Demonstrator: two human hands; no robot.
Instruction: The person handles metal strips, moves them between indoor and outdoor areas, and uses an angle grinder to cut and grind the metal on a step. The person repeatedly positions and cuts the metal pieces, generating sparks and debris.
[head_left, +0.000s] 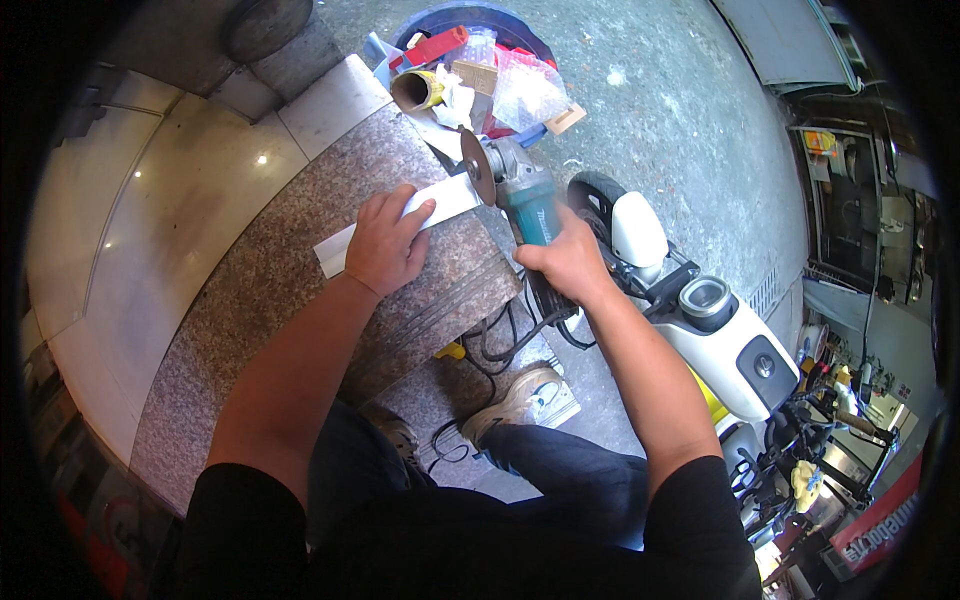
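My left hand [390, 240] presses a long white strip [448, 195] onto the speckled granite slab [250, 310], its fingers curled over the strip. The strip's right end reaches the slab's edge. My right hand [565, 255] grips a teal angle grinder [532, 205] by its body. The grinder's brown disc [477, 165] stands upright at that right end of the strip; whether it touches the strip I cannot tell. Dark cables hang below the grinder beside the slab.
A blue tub [540, 50] of cardboard, bubble wrap and scraps stands ahead. A white-and-grey machine [725, 365] with a wheel is at my right, with tools and clutter beyond. Pale tiles [120, 280] lie left. My shoe [515, 400] rests on a lower step among cords [450, 440].
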